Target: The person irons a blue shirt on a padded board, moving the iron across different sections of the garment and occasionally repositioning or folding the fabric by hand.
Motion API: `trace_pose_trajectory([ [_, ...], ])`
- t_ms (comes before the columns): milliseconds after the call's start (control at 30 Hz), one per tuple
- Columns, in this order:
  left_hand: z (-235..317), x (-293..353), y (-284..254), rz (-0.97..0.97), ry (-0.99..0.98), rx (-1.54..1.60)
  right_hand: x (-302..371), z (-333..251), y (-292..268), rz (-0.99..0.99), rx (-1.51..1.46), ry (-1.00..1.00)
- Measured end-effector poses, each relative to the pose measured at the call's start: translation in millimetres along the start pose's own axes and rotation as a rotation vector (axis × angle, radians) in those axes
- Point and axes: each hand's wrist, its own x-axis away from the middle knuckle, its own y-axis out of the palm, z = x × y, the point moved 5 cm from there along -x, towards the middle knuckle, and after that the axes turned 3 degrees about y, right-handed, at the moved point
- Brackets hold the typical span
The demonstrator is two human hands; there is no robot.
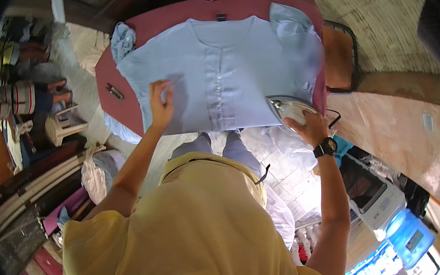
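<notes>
A light blue buttoned shirt (252, 58) lies spread over a dark red ironing board (120, 74), its neckline toward the far edge. One sleeve is bunched at the far left corner, and the other at the far right. My right hand (313, 128) grips a clothes iron (285, 106) whose soleplate rests on the right part of the shirt near the front edge. Above the shirt's left side, my left hand (161, 103) is raised with its fingers apart and nothing in them. A black watch (326, 147) is on my right wrist.
A small dark tool (115, 91) lies on the board's left end. Small dark items sit at its far edge. A wooden stool (65, 125) stands on the floor to the left. At right are a white appliance (376, 200) and a blue water jug (411, 238). Other people sit at far left.
</notes>
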Motion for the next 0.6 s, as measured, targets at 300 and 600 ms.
trace_pose_trajectory([
  [300, -64.9, 132.2, -89.9, 0.134, -0.447, -0.182, 2.9, -18.0, -4.8, -0.057, -0.208, -0.080],
  [600, -73.8, 135.4, -89.4, 0.073, -0.460, -0.190, -15.2, -180.6, 41.0, -0.158, 0.043, -0.428],
])
